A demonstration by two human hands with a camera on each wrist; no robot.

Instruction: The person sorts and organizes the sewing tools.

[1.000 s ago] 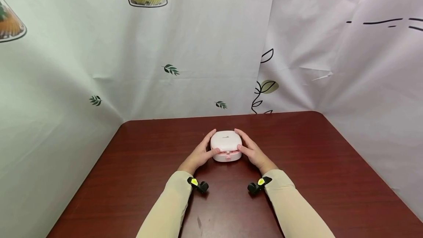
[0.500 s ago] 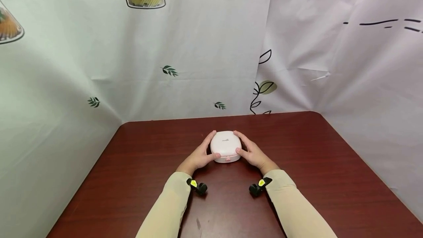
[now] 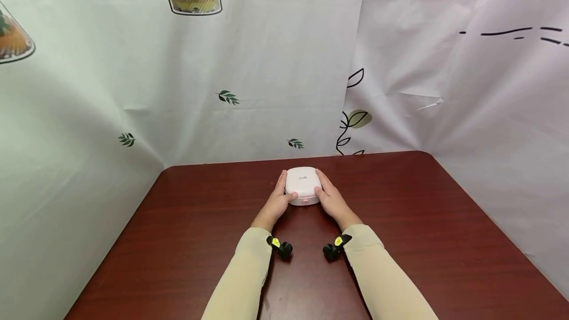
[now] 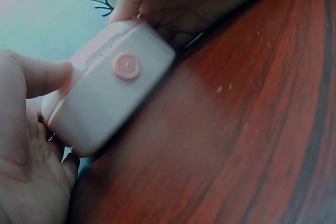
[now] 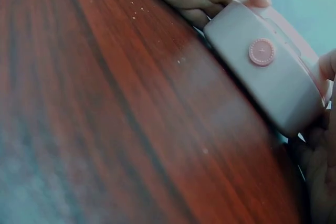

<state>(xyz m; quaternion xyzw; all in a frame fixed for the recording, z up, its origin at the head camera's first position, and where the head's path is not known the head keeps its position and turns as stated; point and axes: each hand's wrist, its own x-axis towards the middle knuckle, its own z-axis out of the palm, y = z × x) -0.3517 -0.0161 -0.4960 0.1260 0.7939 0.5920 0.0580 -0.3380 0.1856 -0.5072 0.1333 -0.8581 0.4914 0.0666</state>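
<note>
A small white box (image 3: 303, 181) with rounded corners and a pale pink seam sits on the brown table, its lid down. On its front face is a round pink button (image 4: 127, 66). My left hand (image 3: 276, 203) grips the box's left side, thumb at the front edge of the lid and fingers along the side. From the opposite side my right hand (image 3: 333, 202) holds it the same way, its thumb at the front right corner. Both wrist views show the thumbs pressed at the lid's edge; the far fingers are partly hidden behind the box.
The dark red-brown wooden table (image 3: 200, 241) reaches back to a white curtain (image 3: 284, 63) printed with leaves and plant jars. A black wrist camera (image 3: 281, 248) sits at the left cuff, another camera (image 3: 336, 247) at the right.
The box's lid, raised a little at first, has come down onto the base. Since then the hands and box have shifted slightly toward the table's back, and the forearms have drawn closer together.
</note>
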